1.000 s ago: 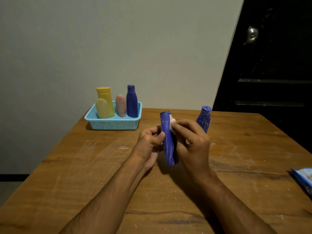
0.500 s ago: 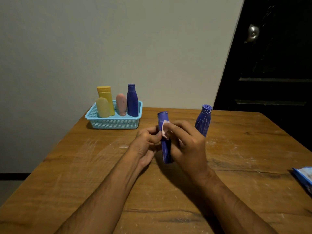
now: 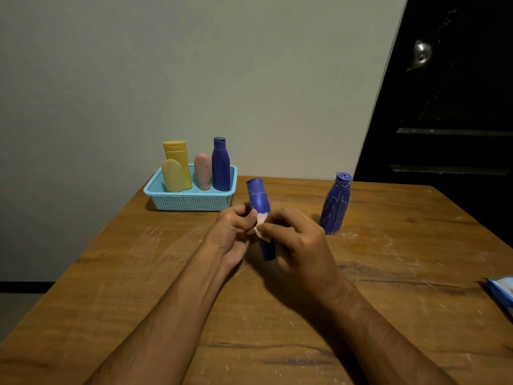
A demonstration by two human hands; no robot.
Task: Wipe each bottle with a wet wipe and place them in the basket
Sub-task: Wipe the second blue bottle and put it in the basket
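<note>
A blue bottle stands nearly upright above the table's middle, gripped at its side by my left hand. My right hand pinches a small white wet wipe against the bottle's front. The bottle's lower half shows between the hands. A second blue bottle, streaked with white, stands on the table to the right. At the back left a light blue basket holds two yellow bottles, a pink bottle and a blue bottle.
The wooden table has white smears and crumbs on it. A blue wet wipe pack lies at the right edge. A grey wall stands behind the table and a dark door with a metal knob is at the right.
The wipe in my right hand has slid down the bottle from near its cap to its middle. The bottle has tilted slightly, its cap now leaning left.
</note>
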